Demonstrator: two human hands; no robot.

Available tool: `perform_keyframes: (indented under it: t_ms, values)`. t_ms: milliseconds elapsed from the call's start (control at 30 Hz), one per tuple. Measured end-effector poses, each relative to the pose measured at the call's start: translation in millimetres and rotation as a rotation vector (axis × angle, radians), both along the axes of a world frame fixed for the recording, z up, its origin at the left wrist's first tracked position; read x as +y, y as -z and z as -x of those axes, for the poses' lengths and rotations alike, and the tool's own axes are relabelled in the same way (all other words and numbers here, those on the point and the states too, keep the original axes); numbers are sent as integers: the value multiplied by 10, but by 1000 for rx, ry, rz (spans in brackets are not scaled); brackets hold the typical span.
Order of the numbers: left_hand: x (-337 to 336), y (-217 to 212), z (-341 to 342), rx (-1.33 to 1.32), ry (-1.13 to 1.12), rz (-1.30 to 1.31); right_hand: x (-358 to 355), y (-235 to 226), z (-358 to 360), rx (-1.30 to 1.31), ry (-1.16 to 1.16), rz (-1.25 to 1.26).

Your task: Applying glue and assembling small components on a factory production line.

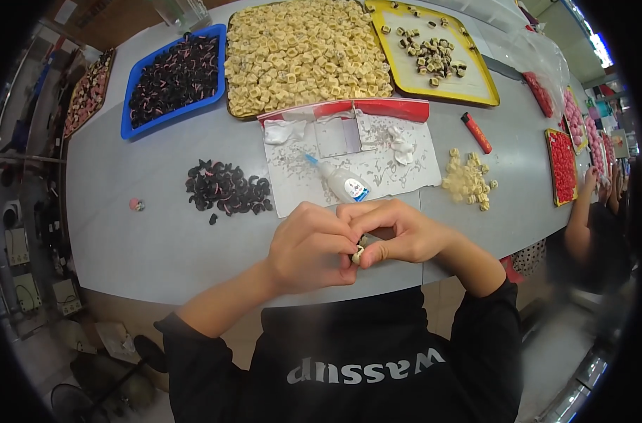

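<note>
Close together near the table's front edge, my left hand and my right hand pinch one small cream piece between their fingertips. A bit of something dark shows at its upper side, mostly hidden by the fingers. Just beyond my hands, a squeeze bottle with a thin blue nozzle lies on a stained white sheet. A pile of black curved pieces with pink edges is to the left of the sheet. Loose cream pieces lie to its right.
Behind are a blue tray of black pieces, a heaped tray of cream pieces and a yellow tray with cream-and-black pieces. Crumpled white tissue and a red lighter-shaped stick lie nearby. A co-worker's arm shows at right.
</note>
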State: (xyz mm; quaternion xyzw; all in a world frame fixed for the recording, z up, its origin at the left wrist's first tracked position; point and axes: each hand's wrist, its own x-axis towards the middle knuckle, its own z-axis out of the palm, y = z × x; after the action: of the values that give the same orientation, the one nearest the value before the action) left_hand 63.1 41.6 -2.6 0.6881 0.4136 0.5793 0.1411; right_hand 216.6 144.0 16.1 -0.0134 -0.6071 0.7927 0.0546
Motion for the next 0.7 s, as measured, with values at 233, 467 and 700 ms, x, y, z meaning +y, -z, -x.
perform_keyframes:
  t_ms: [233, 467, 700]
  values:
    - [-3, 2, 19, 32, 27, -5, -13, 41, -3, 18, 12, 23]
    - [-21, 8, 20, 61, 28, -3, -33, 36, -6, -8, 6, 46]
    - [-31, 4, 18, 69, 31, 8, -27, 53, -5, -21, -9, 18]
